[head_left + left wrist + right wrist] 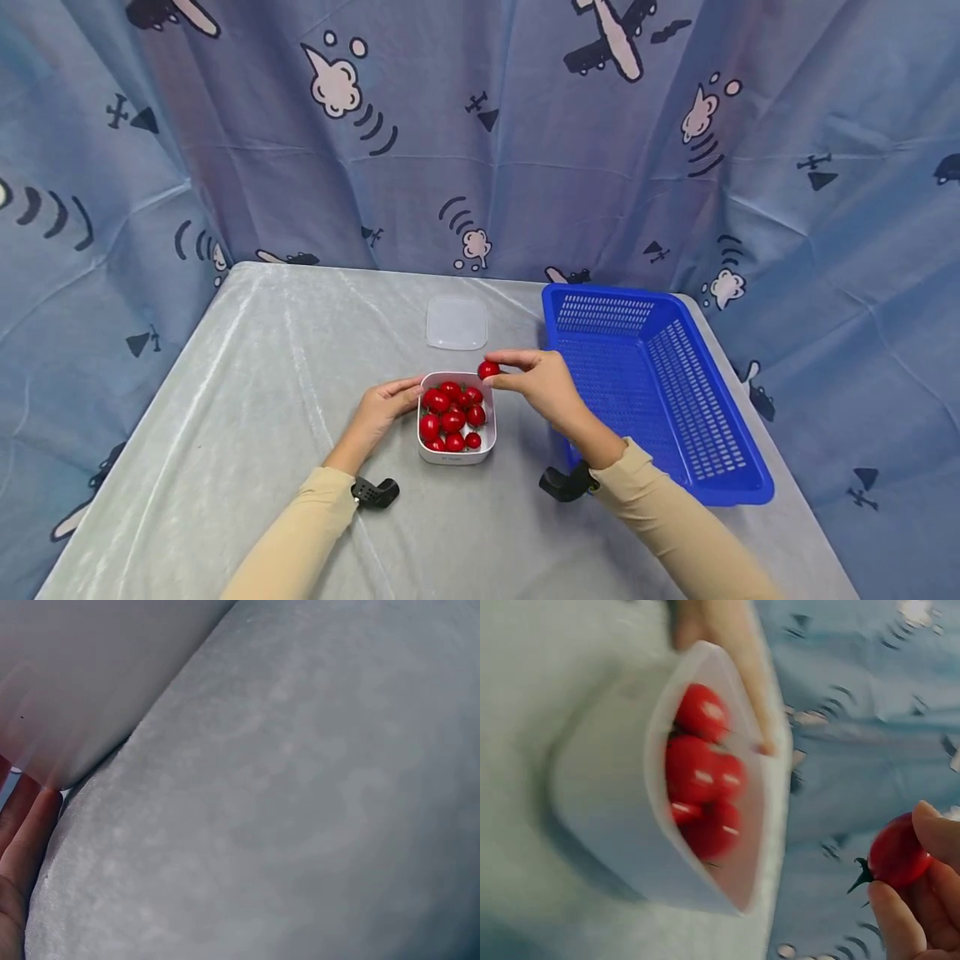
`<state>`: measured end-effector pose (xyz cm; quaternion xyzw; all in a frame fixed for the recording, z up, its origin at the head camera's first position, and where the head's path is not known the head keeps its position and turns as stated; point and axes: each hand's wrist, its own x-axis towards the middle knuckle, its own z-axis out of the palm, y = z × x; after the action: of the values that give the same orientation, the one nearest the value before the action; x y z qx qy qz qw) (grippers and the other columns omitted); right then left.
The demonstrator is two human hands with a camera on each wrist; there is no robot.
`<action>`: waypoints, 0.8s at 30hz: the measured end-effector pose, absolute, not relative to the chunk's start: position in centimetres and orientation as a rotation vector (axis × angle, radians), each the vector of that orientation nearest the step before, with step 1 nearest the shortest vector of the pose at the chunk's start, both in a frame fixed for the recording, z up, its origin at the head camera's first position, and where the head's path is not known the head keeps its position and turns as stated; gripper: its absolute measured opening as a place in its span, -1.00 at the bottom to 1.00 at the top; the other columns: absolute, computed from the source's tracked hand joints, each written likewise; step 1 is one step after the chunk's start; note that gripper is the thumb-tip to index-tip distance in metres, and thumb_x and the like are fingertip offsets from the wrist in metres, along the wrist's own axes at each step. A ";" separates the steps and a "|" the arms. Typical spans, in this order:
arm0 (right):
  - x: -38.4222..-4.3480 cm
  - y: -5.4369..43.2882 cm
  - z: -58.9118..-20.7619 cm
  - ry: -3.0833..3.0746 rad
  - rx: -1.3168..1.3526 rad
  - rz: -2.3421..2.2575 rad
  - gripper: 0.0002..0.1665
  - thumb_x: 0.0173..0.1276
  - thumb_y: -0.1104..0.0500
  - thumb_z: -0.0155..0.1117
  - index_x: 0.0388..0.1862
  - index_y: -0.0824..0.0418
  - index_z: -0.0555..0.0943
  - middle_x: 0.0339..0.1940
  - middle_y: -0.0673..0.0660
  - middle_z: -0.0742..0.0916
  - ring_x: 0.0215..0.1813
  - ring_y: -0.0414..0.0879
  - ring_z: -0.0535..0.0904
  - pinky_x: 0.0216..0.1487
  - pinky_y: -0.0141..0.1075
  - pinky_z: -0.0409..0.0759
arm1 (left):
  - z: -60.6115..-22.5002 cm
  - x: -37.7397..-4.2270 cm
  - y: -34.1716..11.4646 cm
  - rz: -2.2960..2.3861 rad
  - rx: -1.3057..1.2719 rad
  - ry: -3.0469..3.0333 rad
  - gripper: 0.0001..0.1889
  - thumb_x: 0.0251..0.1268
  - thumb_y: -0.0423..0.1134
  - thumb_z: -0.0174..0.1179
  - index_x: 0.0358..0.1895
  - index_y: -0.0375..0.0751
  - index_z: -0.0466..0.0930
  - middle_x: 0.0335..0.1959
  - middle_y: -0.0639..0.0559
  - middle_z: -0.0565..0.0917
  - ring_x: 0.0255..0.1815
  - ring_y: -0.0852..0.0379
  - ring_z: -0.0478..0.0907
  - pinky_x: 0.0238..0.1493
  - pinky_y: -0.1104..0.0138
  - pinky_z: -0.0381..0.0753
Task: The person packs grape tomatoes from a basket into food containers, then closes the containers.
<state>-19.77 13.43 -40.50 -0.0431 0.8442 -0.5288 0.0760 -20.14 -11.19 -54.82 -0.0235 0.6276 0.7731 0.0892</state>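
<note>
Item one: cherry tomato [488,369], red, small, near round. I see it held in the air just above the far right corner of the white tub [456,454]. In the right wrist view its green stalk end points away from the palm, toward the tub; its long axis I cannot tell, as it reads almost as a ball.

Item two: right hand [542,385], beside the tub's right wall. Grip narrow: thumb and fingertips [900,924] pinch the tomato, the other fingers curled in loosely.

Item three: left hand [382,408], at the tub's left wall. I note its fingers [30,832] lie straight against the wall, grip spread and flat, clasping nothing.

Item four: the tub itself, square with rounded corners, upright on the grey surface [262,392], holding a heap of further tomatoes [452,415].

Item five: clear lid [457,322], flat on the surface, beyond the tub's far edge.

Item six: blue basket [720,467], to the tub's right, long axis running away from me.
</note>
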 end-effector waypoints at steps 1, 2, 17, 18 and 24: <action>-19.6 13.2 -40.9 2.522 -0.141 -1.562 -0.60 0.10 0.21 0.58 -0.04 0.22 0.77 -0.06 0.16 0.82 0.26 0.03 0.62 0.38 -0.01 0.51 | -54.8 -20.2 -11.2 2.301 -0.068 1.867 -0.57 0.37 -0.35 0.23 0.22 -0.54 0.51 -0.21 0.25 0.78 -0.21 0.42 0.69 0.00 0.50 0.68; -19.5 12.9 -41.2 2.510 -0.150 -1.539 -0.61 0.10 0.22 0.57 -0.04 0.22 0.78 -0.05 0.16 0.81 0.29 0.06 0.59 0.42 0.04 0.46 | -54.7 -20.2 -11.2 2.303 -0.070 1.867 -0.57 0.37 -0.35 0.23 0.22 -0.54 0.50 -0.21 0.25 0.78 -0.22 0.42 0.69 -0.01 0.50 0.68; -18.0 10.8 -44.6 2.533 -0.085 -1.278 -0.65 -0.05 0.27 0.66 -0.21 0.21 0.82 -0.12 0.17 0.79 -0.16 -0.08 0.51 -0.39 -0.43 0.46 | -54.7 -20.3 -11.2 2.285 -0.084 1.875 -0.57 0.37 -0.35 0.22 0.22 -0.55 0.50 -0.13 0.12 0.78 -0.22 0.42 0.69 -0.03 0.50 0.68; -18.0 10.8 -44.7 2.540 -0.082 -1.265 -0.66 -0.05 0.27 0.66 -0.21 0.20 0.82 -0.12 0.17 0.79 -0.19 -0.10 0.49 -0.41 -0.43 0.43 | -54.8 -20.3 -11.2 2.283 -0.081 1.877 -0.56 0.37 -0.35 0.23 0.22 -0.55 0.50 -0.12 0.10 0.78 -0.22 0.42 0.69 -0.03 0.50 0.68; -18.5 11.1 -44.8 2.507 -0.076 -1.295 -0.66 -0.02 0.30 0.63 -0.19 0.26 0.81 -0.14 0.18 0.82 -0.12 -0.07 0.64 -0.26 -0.41 0.62 | -54.9 -20.3 -11.2 2.282 -0.074 1.876 -0.56 0.37 -0.35 0.23 0.22 -0.57 0.49 -0.14 0.12 0.78 -0.23 0.42 0.68 -0.04 0.50 0.68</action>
<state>-18.48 11.12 -44.76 -0.0264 0.8769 -0.4529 0.1588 -20.31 -11.25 -54.95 -0.0248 0.6321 0.7689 0.0930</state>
